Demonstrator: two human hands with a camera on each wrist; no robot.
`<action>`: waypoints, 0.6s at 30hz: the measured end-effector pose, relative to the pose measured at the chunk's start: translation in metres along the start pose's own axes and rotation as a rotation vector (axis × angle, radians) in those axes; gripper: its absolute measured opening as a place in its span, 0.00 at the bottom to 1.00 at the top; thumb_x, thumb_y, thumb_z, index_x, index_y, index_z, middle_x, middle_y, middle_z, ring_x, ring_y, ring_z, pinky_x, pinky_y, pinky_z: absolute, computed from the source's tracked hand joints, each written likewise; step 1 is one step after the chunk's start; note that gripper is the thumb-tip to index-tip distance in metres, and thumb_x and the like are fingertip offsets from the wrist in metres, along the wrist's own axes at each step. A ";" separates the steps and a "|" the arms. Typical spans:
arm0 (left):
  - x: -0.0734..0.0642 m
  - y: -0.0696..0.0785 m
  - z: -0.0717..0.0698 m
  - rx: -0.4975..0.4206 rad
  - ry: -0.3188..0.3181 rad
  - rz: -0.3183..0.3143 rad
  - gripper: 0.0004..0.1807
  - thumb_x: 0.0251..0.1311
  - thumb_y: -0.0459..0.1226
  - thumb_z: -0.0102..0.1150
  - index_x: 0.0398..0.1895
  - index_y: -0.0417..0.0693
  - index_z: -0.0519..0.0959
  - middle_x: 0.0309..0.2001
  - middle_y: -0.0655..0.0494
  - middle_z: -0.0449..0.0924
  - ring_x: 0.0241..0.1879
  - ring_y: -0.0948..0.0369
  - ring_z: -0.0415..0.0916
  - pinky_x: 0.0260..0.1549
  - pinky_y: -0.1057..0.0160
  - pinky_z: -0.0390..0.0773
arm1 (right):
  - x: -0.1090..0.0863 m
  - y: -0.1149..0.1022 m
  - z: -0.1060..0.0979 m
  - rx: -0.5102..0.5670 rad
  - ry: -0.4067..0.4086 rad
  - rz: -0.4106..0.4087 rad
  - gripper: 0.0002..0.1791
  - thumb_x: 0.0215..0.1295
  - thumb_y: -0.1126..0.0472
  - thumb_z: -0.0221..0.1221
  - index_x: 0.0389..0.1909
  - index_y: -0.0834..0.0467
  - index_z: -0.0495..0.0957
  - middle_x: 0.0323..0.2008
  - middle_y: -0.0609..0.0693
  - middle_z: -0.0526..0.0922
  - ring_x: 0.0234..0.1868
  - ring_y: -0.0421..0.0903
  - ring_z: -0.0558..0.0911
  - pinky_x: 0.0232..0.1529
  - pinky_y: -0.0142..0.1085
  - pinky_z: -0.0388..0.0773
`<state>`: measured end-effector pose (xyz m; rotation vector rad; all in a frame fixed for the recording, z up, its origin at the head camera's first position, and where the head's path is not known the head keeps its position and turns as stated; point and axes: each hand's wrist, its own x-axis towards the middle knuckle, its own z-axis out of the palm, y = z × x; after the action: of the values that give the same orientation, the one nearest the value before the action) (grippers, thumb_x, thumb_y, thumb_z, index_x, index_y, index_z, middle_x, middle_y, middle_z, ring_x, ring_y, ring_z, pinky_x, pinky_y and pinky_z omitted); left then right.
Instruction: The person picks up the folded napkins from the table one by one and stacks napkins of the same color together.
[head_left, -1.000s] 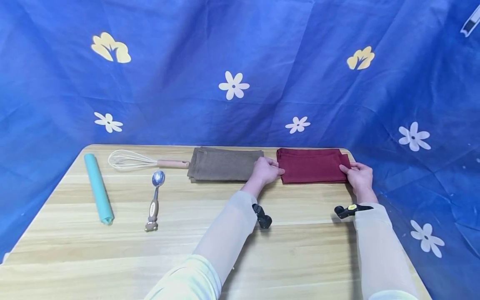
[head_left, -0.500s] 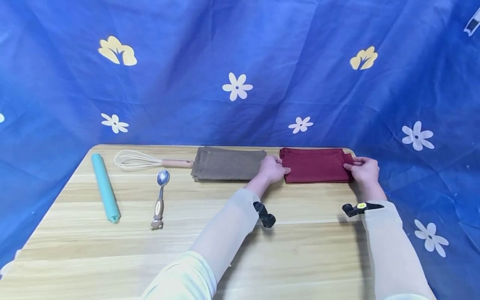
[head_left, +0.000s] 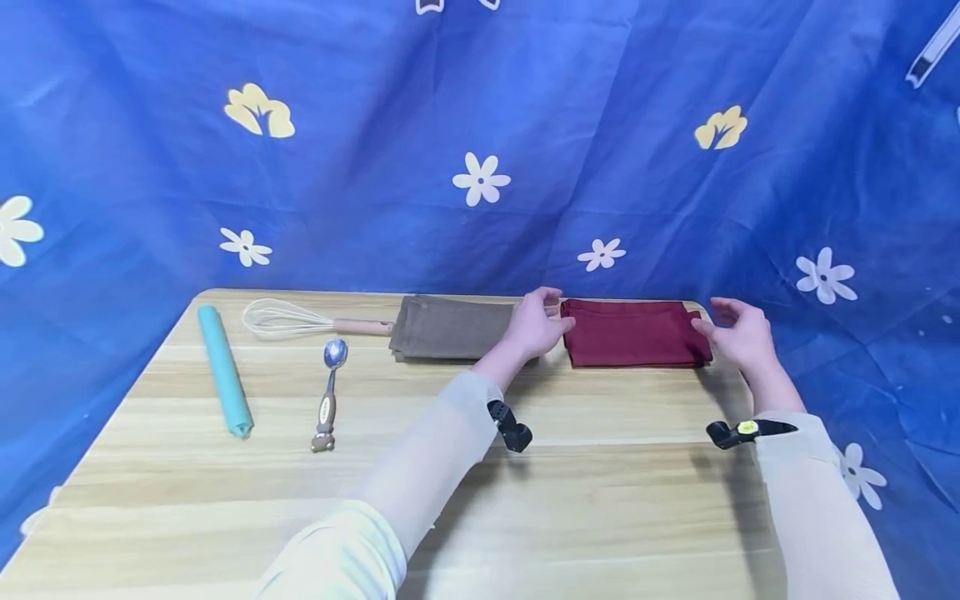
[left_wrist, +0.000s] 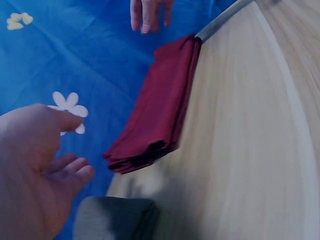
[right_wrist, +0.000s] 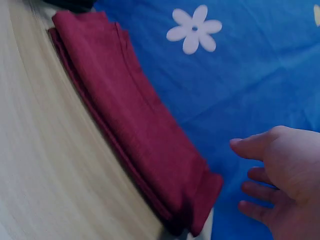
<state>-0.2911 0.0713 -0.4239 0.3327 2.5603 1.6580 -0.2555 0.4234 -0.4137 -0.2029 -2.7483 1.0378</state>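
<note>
A folded dark red cloth [head_left: 633, 337] lies flat along the back edge of the table, toward the right. My left hand [head_left: 534, 325] hovers at its left end, above the right end of a folded grey-brown cloth [head_left: 453, 329]. Both wrist views show a gap between each hand and the red cloth. Off the cloth's right end is my right hand [right_wrist: 292, 175], raised, fingers loosely bent and holding nothing. In the left wrist view the left hand's fingers [left_wrist: 75, 175] and thumb are spread apart with nothing between them.
Left of the grey-brown cloth lies a whisk [head_left: 322, 323], its handle end meeting the cloth. A spoon [head_left: 328, 396] and a rolled teal cloth or mat [head_left: 225, 371] lie farther left. A blue flowered curtain [head_left: 375, 167] hangs behind the wooden table [head_left: 585, 500].
Both hands have let go of the red cloth's ends and lifted away, the right one moving outward to the right. The red cloth stays in place. The head view has shifted slightly.
</note>
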 end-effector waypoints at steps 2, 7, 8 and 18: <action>-0.002 0.004 -0.009 0.021 0.011 0.049 0.31 0.68 0.39 0.71 0.72 0.42 0.74 0.67 0.46 0.78 0.64 0.53 0.79 0.61 0.59 0.78 | -0.002 -0.009 -0.003 0.001 0.010 -0.027 0.36 0.73 0.52 0.67 0.73 0.70 0.69 0.67 0.71 0.75 0.67 0.68 0.77 0.63 0.61 0.75; -0.009 0.014 -0.028 0.140 0.041 0.154 0.32 0.70 0.44 0.69 0.74 0.47 0.73 0.68 0.49 0.78 0.65 0.54 0.77 0.63 0.59 0.76 | -0.009 -0.031 -0.008 0.039 0.014 -0.065 0.43 0.74 0.48 0.66 0.79 0.67 0.61 0.71 0.69 0.73 0.67 0.66 0.76 0.63 0.62 0.75; -0.010 0.016 -0.032 0.159 0.044 0.172 0.32 0.71 0.45 0.69 0.75 0.48 0.72 0.69 0.49 0.77 0.66 0.55 0.76 0.64 0.59 0.75 | -0.012 -0.036 -0.009 0.052 0.011 -0.070 0.44 0.74 0.47 0.66 0.80 0.66 0.60 0.72 0.68 0.72 0.68 0.66 0.76 0.64 0.62 0.74; -0.032 0.036 -0.076 0.266 0.067 0.301 0.39 0.70 0.52 0.68 0.79 0.52 0.68 0.78 0.54 0.66 0.78 0.56 0.60 0.75 0.56 0.61 | -0.032 -0.083 -0.011 0.074 0.030 -0.216 0.43 0.73 0.43 0.66 0.79 0.61 0.64 0.73 0.64 0.71 0.68 0.68 0.75 0.61 0.65 0.74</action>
<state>-0.2684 0.0109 -0.3613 0.7243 2.9053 1.4232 -0.2269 0.3623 -0.3551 0.0869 -2.6285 1.0647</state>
